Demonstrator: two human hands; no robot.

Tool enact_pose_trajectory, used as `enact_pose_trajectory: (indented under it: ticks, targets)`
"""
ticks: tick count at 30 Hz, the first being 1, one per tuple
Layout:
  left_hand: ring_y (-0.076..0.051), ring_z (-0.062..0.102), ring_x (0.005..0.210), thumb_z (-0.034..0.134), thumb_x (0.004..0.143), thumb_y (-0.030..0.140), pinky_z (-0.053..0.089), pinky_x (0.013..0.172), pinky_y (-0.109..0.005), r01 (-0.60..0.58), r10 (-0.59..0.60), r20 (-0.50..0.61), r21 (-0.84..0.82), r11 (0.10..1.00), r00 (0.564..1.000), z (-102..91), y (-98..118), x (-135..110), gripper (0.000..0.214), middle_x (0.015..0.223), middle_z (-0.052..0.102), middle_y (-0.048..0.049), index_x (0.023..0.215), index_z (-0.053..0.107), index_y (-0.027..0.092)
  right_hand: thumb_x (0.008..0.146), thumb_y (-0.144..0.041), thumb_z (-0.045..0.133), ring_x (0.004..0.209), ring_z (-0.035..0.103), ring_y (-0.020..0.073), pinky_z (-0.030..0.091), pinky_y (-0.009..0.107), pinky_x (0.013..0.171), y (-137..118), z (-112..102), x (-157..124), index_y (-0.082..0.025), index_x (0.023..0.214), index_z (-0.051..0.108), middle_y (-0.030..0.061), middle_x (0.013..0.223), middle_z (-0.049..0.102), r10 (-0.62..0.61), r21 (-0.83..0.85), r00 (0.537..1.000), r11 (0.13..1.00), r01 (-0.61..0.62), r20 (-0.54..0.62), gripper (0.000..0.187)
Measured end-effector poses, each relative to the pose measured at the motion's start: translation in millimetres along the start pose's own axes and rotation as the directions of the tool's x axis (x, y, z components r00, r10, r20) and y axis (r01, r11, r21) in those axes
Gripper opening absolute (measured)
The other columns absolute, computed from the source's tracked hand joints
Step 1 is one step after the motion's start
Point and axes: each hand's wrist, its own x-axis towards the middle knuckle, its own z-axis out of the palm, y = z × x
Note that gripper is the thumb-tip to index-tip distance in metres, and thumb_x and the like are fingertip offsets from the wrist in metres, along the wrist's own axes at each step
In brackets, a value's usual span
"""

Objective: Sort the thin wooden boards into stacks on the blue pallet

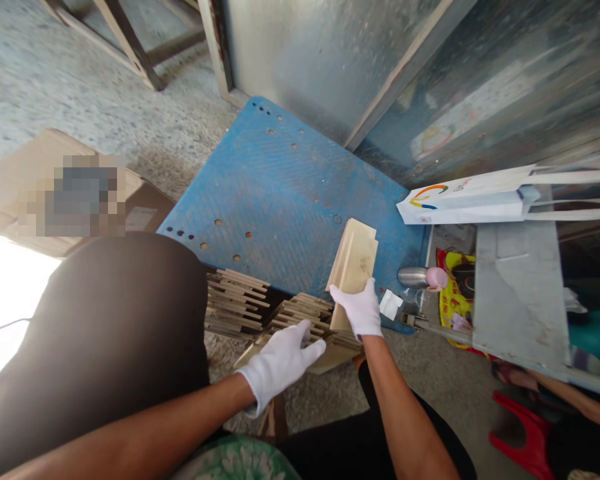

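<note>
A white-gloved right hand of mine (359,308) spans the near part of a stack of thin beige boards (357,257), with thumb and fingers at its two sides. The stack lies on the blue plastic platform (280,187), its near end reaching past the edge. My left hand (280,360), also in a white glove, is just left of it with the fingers apart and nothing in them. Beyond its fingertips sit layered beige strips (303,312). Another pile of strips (237,297) is farther left, close to my dark-clothed knee.
On the right are a white paper bag (470,197), a steel bottle with a pink cap (420,277), a white paper scrap (391,305) and a grey metal surface (520,287). A cardboard box (10,183) is left. Another person's arm (580,403) shows near a red stool (523,433).
</note>
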Motion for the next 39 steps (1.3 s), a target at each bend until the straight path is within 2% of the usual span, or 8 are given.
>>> enact_pose_trajectory:
  ticks: [4,8,18,23,26,30,34,39]
  targets:
    - [-0.024,0.063,0.106,0.048,0.083,0.043,0.047,0.091,-0.032,0.048,-0.049,0.037,0.021,0.999,0.998,7.1,-3,-3,0.045,0.113,0.068,-0.0098,0.119,0.059,0.018,0.050,-0.068,0.075,0.114,0.055,0.0345,0.046,0.040,0.093,-6,0,48,-0.007,0.143,0.028,0.0226,0.126,0.055,0.078,-0.071,0.996,0.994,-0.081,-0.043,0.121]
    - [-0.024,0.059,0.113,0.049,0.082,0.045,0.043,0.098,-0.031,0.032,-0.032,0.026,0.013,0.999,0.999,11.9,-11,-1,0.050,0.119,0.065,-0.0097,0.124,0.056,0.019,0.046,-0.070,0.075,0.117,0.053,0.0374,0.044,0.041,0.095,-14,5,72,-0.002,0.143,0.025,0.0270,0.128,0.052,0.138,-0.149,0.990,0.979,-0.141,-0.032,0.129]
    - [-0.024,0.057,0.117,0.050,0.084,0.038,0.041,0.101,-0.031,0.144,-0.151,0.143,0.058,0.988,0.978,6.0,-1,-3,0.050,0.124,0.063,-0.0108,0.130,0.054,0.018,0.046,-0.069,0.076,0.119,0.050,0.0388,0.044,0.043,0.095,-27,24,90,-0.001,0.144,0.020,0.0294,0.127,0.050,0.154,-0.205,0.986,0.965,-0.163,-0.060,0.132]
    - [-0.026,0.057,0.117,0.048,0.084,0.045,0.042,0.101,-0.033,0.099,-0.105,0.102,0.061,0.993,0.989,11.9,-10,-1,0.059,0.127,0.060,-0.0145,0.133,0.050,0.013,0.048,-0.073,0.073,0.123,0.046,0.0378,0.040,0.041,0.099,-22,31,91,0.002,0.146,0.014,0.0306,0.131,0.046,0.148,-0.202,0.988,0.967,-0.154,-0.043,0.136]
    - [-0.026,0.059,0.114,0.047,0.084,0.046,0.043,0.100,-0.032,0.050,-0.054,0.076,0.059,0.997,0.996,17.5,-18,0,0.058,0.124,0.062,-0.0143,0.131,0.053,0.013,0.056,-0.070,0.070,0.123,0.048,0.0345,0.040,0.038,0.100,-16,30,91,0.003,0.146,0.017,0.0288,0.132,0.047,0.132,-0.161,0.990,0.977,-0.138,-0.046,0.127]
    - [-0.025,0.058,0.115,0.047,0.084,0.045,0.043,0.100,-0.032,0.031,-0.036,0.076,0.074,0.997,0.996,20.1,-20,2,0.054,0.123,0.063,-0.0129,0.129,0.053,0.015,0.074,-0.063,0.057,0.125,0.047,0.0275,0.039,0.032,0.101,3,23,88,-0.006,0.142,0.033,0.0191,0.135,0.049,0.073,-0.070,0.986,0.994,-0.085,-0.153,0.092]
    - [-0.025,0.059,0.113,0.047,0.084,0.045,0.044,0.098,-0.032,0.029,-0.038,0.093,0.101,0.994,0.995,19.6,-19,3,0.050,0.121,0.063,-0.0128,0.125,0.055,0.016,0.079,-0.060,0.052,0.123,0.047,0.0295,0.038,0.038,0.102,46,13,65,-0.009,0.137,0.040,0.0164,0.130,0.054,0.093,-0.017,0.950,0.995,-0.103,-0.297,0.078]
    - [-0.027,0.058,0.115,0.046,0.086,0.046,0.044,0.097,-0.034,-0.022,0.001,0.114,0.179,0.984,0.994,18.2,-19,4,0.051,0.122,0.063,-0.0144,0.126,0.053,0.015,0.071,-0.066,0.058,0.112,0.056,0.0315,0.043,0.039,0.095,110,13,4,-0.006,0.136,0.040,0.0204,0.121,0.059,0.174,-0.107,0.978,0.977,-0.186,-0.117,0.090]
